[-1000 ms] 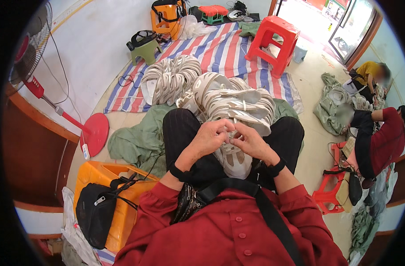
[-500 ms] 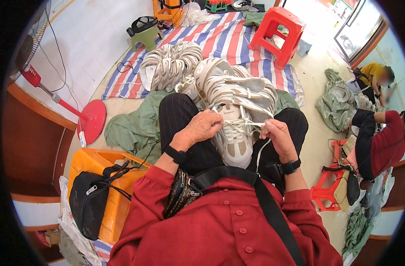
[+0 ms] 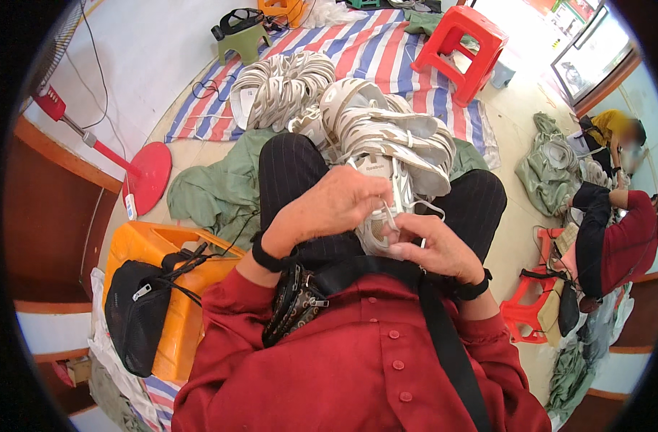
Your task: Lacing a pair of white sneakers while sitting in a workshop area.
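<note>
A white and beige sneaker [image 3: 373, 167] lies between my knees, its toe toward me. Over its toe my left hand [image 3: 332, 203] pinches a white shoelace [image 3: 389, 211]. My right hand [image 3: 438, 245] is just below and to the right, thumb and fingers closed around the lower part of the same lace. The two hands nearly meet and hide much of the toe and the lacing. Another loop of lace stands out above my right hand. Right behind this shoe, a stack of matching sneakers [image 3: 395, 137] leans in rows.
More sneakers [image 3: 282, 86] form a second pile on the striped sheet [image 3: 376, 50]. A red stool [image 3: 464, 50] stands beyond. To my left are an orange stool [image 3: 120, 248] with a black bag [image 3: 136, 306] and a fan base [image 3: 147, 180]. Two people work at the right.
My hands have come closer together and nearer to me, over the toe. The lace that was stretched taut between them is now slack and bunched at my fingers.
</note>
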`<move>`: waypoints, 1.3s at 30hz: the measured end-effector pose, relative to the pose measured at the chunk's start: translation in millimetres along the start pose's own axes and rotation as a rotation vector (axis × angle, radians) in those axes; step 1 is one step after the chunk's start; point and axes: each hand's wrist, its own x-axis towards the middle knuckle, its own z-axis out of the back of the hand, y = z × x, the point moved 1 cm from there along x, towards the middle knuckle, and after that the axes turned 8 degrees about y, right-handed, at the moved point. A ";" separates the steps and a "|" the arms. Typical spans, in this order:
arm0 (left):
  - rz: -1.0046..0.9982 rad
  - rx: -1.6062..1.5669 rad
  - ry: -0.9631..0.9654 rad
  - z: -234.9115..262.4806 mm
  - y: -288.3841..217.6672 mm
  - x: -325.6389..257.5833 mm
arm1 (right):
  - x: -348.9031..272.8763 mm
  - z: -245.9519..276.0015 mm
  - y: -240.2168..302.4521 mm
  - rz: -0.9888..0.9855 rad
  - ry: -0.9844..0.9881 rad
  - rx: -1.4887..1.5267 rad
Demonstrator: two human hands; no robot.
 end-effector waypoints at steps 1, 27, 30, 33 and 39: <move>0.021 -0.034 -0.011 -2.5 8.4 1.7 | 5.3 -7.0 3.2 0.058 -0.062 -0.099; 0.632 -0.076 0.433 -26.9 106.5 -17.0 | 6.1 -17.3 -35.0 0.026 0.109 -0.242; 0.586 -0.342 0.397 -19.9 103.6 -25.3 | 6.3 -14.2 -34.6 -0.141 0.142 0.080; 0.405 -0.563 -0.249 -0.9 111.0 -23.3 | -1.0 9.5 -38.6 -0.114 -0.115 0.300; 0.425 0.059 -0.895 6.2 113.4 -21.7 | 36.4 101.3 -47.8 0.392 -0.791 0.584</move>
